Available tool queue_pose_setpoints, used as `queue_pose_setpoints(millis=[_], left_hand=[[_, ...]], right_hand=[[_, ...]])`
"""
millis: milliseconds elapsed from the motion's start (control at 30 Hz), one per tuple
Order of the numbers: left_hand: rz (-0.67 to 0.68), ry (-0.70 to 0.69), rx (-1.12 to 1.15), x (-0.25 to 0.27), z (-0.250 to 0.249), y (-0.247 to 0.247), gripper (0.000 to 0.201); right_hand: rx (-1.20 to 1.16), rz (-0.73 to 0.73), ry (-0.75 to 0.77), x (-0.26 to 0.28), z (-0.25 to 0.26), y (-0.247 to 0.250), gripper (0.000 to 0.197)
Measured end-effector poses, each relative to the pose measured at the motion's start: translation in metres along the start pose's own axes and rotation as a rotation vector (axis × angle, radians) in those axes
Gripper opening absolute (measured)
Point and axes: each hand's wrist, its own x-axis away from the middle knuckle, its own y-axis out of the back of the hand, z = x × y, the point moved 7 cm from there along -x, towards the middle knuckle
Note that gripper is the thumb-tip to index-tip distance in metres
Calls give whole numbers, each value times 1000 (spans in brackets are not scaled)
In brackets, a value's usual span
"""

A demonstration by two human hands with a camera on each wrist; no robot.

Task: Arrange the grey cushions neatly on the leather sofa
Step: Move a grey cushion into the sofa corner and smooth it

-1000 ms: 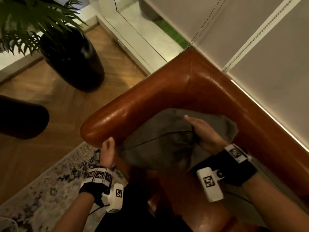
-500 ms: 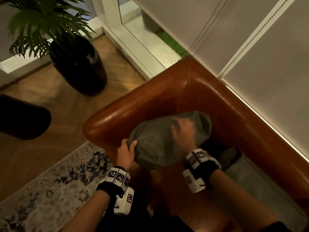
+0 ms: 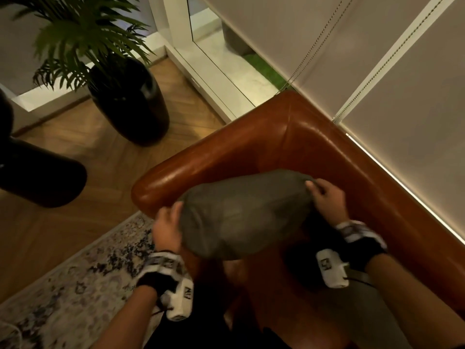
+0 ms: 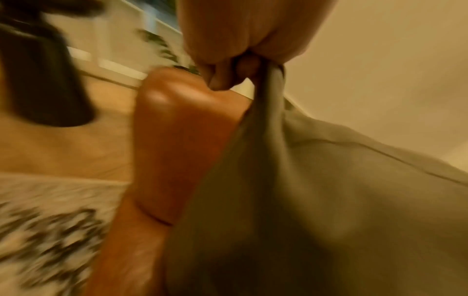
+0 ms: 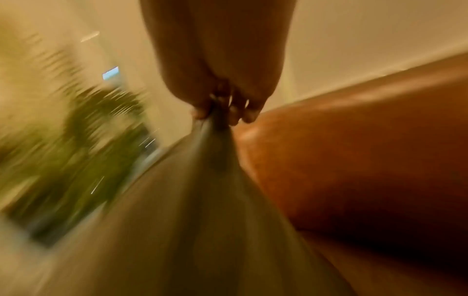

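A plump grey cushion (image 3: 241, 212) hangs over the corner seat of the brown leather sofa (image 3: 289, 137), held by both hands. My left hand (image 3: 167, 227) grips its left corner; the left wrist view shows the fingers pinching a bunched fold of the cushion (image 4: 316, 190) beside the sofa armrest (image 4: 172, 144). My right hand (image 3: 324, 197) pinches the far right corner, and the right wrist view shows the fingertips (image 5: 238, 114) closed on the cushion fabric (image 5: 215, 180) in front of the sofa back (image 5: 354, 160). A second grey cushion (image 3: 359, 313) lies on the seat under my right forearm.
A black planter (image 3: 130, 102) with a green palm stands on the wood floor left of the sofa. A patterned rug (image 3: 75, 285) lies in front. A dark rounded object (image 3: 37, 177) sits at the far left. Roller blinds (image 3: 377, 71) hang behind the sofa back.
The cushion has been raised and turned sideways off the seat. My right hand moved from its top face to its far right corner. My left hand keeps hold of the left corner.
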Motion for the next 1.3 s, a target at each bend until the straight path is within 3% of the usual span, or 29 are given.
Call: queue_pose_setpoints(millis=[100, 233, 300, 367, 400, 467, 500, 567, 633, 667, 733, 800, 833, 933, 1000, 1067, 1100, 1167, 1233, 1300], left_hand=[[-50, -36, -74, -10, 6, 26, 50], [-18, -35, -78, -4, -23, 5, 51], [49, -72, -49, 6, -46, -12, 49], [105, -128, -6, 18, -73, -32, 47], [139, -150, 20, 26, -87, -42, 46], [211, -210, 84, 40, -114, -57, 42], [234, -225, 156, 42, -122, -58, 38], [182, -198, 341, 36, -125, -41, 27], [37, -108, 260, 13, -88, -10, 27], [2, -25, 107, 0, -57, 6, 38], [131, 282, -179, -17, 21, 26, 66], [226, 489, -156, -15, 68, 38, 101], [214, 487, -59, -16, 71, 43, 104], [163, 284, 37, -12, 25, 55, 67], [205, 159, 91, -7, -15, 46, 55], [255, 70, 126, -7, -45, 20, 52], [281, 48, 133, -6, -57, 1, 51], [343, -6, 100, 0, -77, -41, 49], [406, -23, 42, 12, -92, -81, 45], [499, 0, 107, 23, -103, -113, 37]], right_hand=[[-45, -7, -230, -3, -31, 23, 25], [55, -111, -350, -9, -30, 21, 30], [219, -59, -147, -3, 8, 5, 62], [283, 143, 265, 21, 73, -33, 96], [286, 288, 399, 40, 101, -59, 102], [147, 491, 416, 66, 128, -93, 86], [24, 428, 386, 65, 132, -93, 67], [-122, 156, 317, 54, 129, -74, 31], [-257, 77, 258, 52, 130, -53, 8], [-318, 74, 246, 52, 135, -42, 3], [-455, 55, 198, 52, 144, -16, 7], [-659, 57, 89, 46, 141, 8, 13], [-740, 44, 38, 40, 135, 18, 12], [-757, -113, -94, 13, 90, 39, 10], [-482, -159, -234, -6, 49, 40, 27], [-215, -40, -353, -7, 24, 23, 49], [-146, 35, -315, -2, 27, 9, 55], [-158, 186, -82, 22, 60, -21, 55], [-192, 382, 119, 58, 100, -52, 70], [-96, 435, 134, 76, 112, -73, 86]])
